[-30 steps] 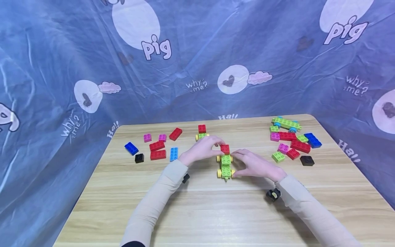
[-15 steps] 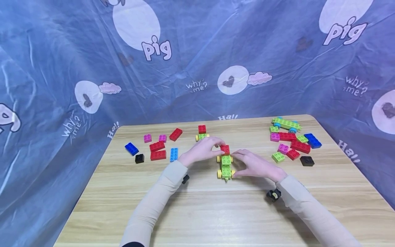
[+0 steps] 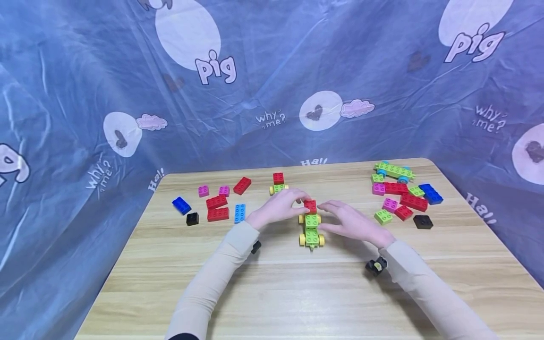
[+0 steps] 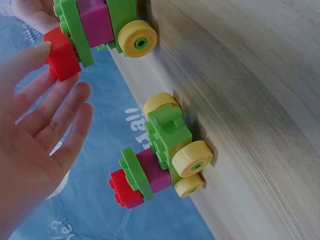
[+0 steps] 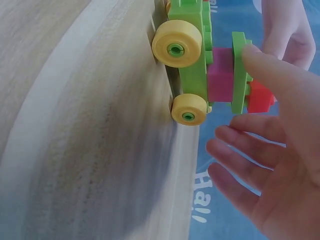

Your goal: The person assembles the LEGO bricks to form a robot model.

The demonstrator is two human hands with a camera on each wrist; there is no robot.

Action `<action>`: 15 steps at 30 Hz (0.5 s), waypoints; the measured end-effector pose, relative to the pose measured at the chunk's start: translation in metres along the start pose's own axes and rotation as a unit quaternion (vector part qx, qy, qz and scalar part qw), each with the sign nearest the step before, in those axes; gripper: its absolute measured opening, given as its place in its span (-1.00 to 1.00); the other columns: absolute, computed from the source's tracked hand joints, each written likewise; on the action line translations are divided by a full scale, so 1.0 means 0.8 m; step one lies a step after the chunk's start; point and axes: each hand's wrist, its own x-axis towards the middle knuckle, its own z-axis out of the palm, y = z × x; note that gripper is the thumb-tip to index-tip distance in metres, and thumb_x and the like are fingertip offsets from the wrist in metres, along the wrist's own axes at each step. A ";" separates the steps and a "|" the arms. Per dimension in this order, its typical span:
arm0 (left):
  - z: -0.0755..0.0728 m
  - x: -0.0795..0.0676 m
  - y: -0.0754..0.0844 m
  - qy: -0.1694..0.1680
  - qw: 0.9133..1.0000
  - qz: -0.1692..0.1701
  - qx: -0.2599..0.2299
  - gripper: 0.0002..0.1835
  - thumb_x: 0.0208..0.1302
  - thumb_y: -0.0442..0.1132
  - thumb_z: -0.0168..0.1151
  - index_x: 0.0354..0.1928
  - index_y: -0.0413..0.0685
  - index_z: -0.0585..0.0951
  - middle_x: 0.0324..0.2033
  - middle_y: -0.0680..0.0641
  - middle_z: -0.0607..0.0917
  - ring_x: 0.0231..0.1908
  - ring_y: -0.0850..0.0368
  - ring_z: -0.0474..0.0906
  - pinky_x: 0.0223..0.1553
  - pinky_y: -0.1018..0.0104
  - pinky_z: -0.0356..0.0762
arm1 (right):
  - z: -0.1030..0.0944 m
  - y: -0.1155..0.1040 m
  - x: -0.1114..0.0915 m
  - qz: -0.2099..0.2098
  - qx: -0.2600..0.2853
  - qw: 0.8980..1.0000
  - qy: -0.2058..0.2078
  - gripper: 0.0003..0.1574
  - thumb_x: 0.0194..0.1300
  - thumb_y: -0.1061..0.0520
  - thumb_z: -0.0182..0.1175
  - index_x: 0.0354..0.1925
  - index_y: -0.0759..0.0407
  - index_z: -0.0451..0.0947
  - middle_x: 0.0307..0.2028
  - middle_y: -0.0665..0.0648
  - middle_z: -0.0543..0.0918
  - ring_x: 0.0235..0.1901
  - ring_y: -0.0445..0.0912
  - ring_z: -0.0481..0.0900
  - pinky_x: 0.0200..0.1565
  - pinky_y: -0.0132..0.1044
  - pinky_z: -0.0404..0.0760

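A toy brick car (image 3: 311, 237) with yellow wheels stands in the middle of the table. In the right wrist view a magenta brick (image 5: 220, 75) rises from its green base and bears a green plate (image 5: 239, 75). On one end of that plate sits a red brick (image 4: 62, 54), pinched between the thumb and fingers of my left hand (image 3: 280, 206). From the other side my right hand (image 3: 354, 224) reaches to the car, fingers extended and spread. Its thumb overlaps the green plate in the right wrist view, and its fingertips are close to the plate's far end.
Behind the left hand stands a similar car (image 4: 167, 135) topped by a red brick (image 3: 278, 178). Loose bricks lie left, including a light-blue brick (image 3: 240, 213) and a black brick (image 3: 192, 218). On the right are more bricks and a green wheeled base (image 3: 394, 171).
My right thumb has moved up from beside the car's near wheel to the green plate, and the right hand has shifted slightly away from me. The left hand keeps its pinch on the red brick.
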 end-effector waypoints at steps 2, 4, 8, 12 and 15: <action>0.001 0.000 0.000 0.002 1.000 0.000 0.000 -0.63 0.25 -0.03 0.20 0.06 0.04 0.57 -0.02 0.05 0.68 -0.09 0.24 0.61 -0.02 0.43 0.57 | 0.000 0.000 0.001 -0.003 0.011 1.000 0.000 -0.23 0.15 -0.21 0.25 0.19 0.20 0.41 0.12 0.19 0.56 0.13 0.07 0.51 0.17 0.03 0.51; 0.001 0.000 0.000 0.004 1.000 0.000 0.000 -0.63 0.25 -0.03 0.21 0.06 0.04 0.57 -0.02 0.05 0.68 -0.09 0.24 0.61 -0.02 0.43 0.57 | 0.001 0.002 0.002 -0.008 0.021 1.000 0.001 -0.24 0.15 -0.20 0.26 0.19 0.20 0.40 0.12 0.21 0.56 0.12 0.08 0.52 0.16 0.03 0.52; 0.002 0.000 -0.001 0.010 1.000 0.001 0.000 -0.63 0.24 -0.04 0.21 0.06 0.05 0.58 -0.03 0.05 0.68 -0.09 0.25 0.61 -0.02 0.43 0.58 | 0.004 0.008 0.005 -0.013 0.040 0.999 0.002 -0.22 0.11 -0.20 0.28 0.19 0.18 0.40 0.09 0.20 0.57 0.07 0.06 0.55 0.13 0.01 0.55; 0.003 0.000 -0.002 0.012 1.000 0.003 -0.002 -0.65 0.24 -0.04 0.21 0.05 0.05 0.58 -0.04 0.06 0.69 -0.10 0.25 0.61 -0.03 0.44 0.58 | 0.005 0.012 0.008 -0.017 0.069 0.997 -0.001 -0.22 0.09 -0.18 0.31 0.19 0.16 0.40 0.08 0.19 0.57 0.05 0.07 0.56 0.10 0.01 0.57; 0.005 0.001 -0.002 0.014 1.000 0.002 0.000 -0.65 0.24 -0.04 0.21 0.04 0.06 0.59 -0.05 0.07 0.69 -0.11 0.26 0.61 -0.04 0.44 0.58 | 0.005 0.013 0.009 -0.018 0.083 0.996 -0.006 -0.23 0.09 -0.16 0.31 0.18 0.16 0.40 0.07 0.19 0.58 0.06 0.09 0.56 0.08 0.02 0.58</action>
